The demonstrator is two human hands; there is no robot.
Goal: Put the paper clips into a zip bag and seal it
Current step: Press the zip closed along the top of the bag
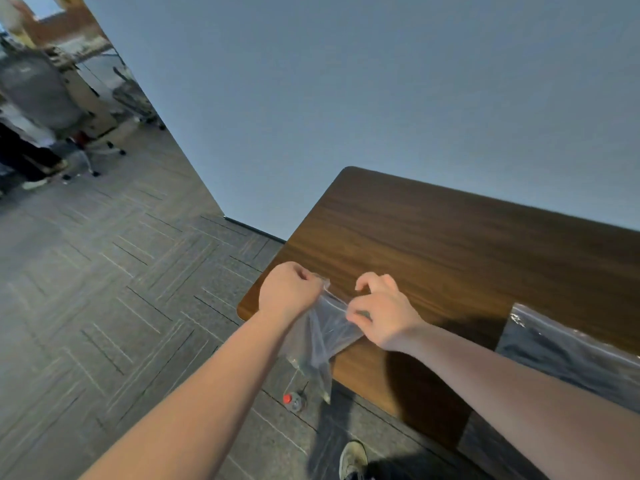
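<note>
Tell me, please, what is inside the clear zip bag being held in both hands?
The zip bag hangs between the left hand and right hand. Through the plastic only faint thin shapes show; whether they are paper clips cannot be told. The fingers cover its top edge.

Office: carpet tiles [121,271], rolling chair [45,95].

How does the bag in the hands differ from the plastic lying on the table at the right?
The zip bag is held up by the left hand and right hand and hangs past the table edge; the plastic sheet lies flat, untouched. The bag looks crumpled, the sheet smoother. Both are clear plastic.
</note>
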